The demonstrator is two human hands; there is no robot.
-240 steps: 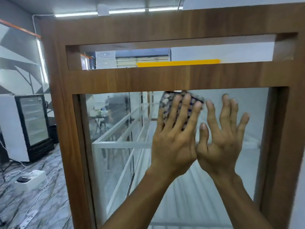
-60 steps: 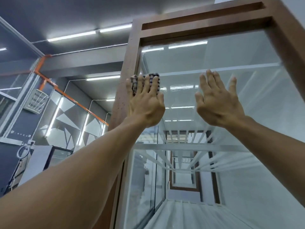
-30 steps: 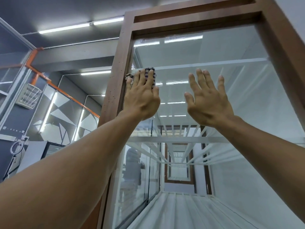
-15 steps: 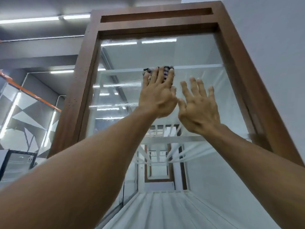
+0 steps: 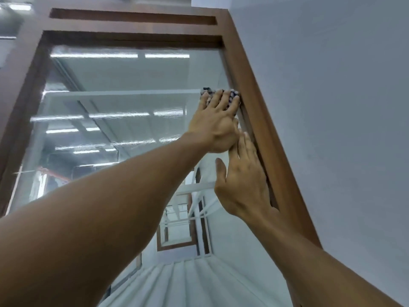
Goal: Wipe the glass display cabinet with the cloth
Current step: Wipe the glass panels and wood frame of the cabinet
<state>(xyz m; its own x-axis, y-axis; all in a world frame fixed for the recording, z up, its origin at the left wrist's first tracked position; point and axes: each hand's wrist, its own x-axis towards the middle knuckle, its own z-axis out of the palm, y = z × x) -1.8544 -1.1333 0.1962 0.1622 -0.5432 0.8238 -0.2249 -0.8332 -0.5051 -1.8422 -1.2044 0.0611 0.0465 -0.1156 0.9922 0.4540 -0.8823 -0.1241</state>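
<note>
I look up at a tall display cabinet with a brown wooden frame [image 5: 254, 89] and a large glass pane [image 5: 115, 107]. My left hand [image 5: 215, 122] presses a dark checked cloth [image 5: 209, 92] flat against the glass, close to the right side of the frame; only the cloth's top edge shows past my straight fingers. My right hand [image 5: 242, 185] lies flat on the glass just below, fingers straight, along the frame's inner edge, its fingertips touching my left hand.
A plain grey wall [image 5: 332, 107] runs right beside the cabinet's right post. Ceiling strip lights reflect in the glass [image 5: 95, 56]. White shelves [image 5: 124, 93] show inside the cabinet.
My left hand has slid the cloth rightward across the glass from the left post to the right post. My right hand moved right and lower. The view has swung to the right.
</note>
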